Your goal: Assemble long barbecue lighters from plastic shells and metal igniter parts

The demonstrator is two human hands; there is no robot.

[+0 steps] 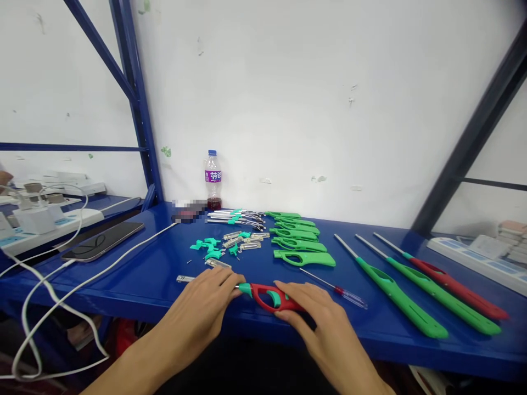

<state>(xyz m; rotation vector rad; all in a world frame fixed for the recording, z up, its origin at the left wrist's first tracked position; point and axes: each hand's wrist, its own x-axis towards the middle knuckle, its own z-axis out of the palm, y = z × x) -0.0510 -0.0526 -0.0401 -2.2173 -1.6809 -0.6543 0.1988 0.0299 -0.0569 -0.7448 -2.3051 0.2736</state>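
A red long-necked lighter (258,297) with a teal collar and trigger lies across both hands at the table's front edge. My left hand (205,299) is closed around its metal tube, whose tip shows beyond the hand. My right hand (315,307) grips the red handle, thumb below and fingers on top. Just behind are green handle shells (308,258) in a row, clear fuel tanks (251,246), teal plastic parts (212,252) and metal tubes with wires (234,216). A screwdriver (346,294) with a red and clear handle lies right of my right hand.
Two green lighters (403,299) and another red lighter (457,282) lie at the right. A power strip (480,262) is beyond them. On the left are a phone (105,241), white cables (119,263) and a bottle (213,181) by the wall. Blue frame posts (140,104) flank the table.
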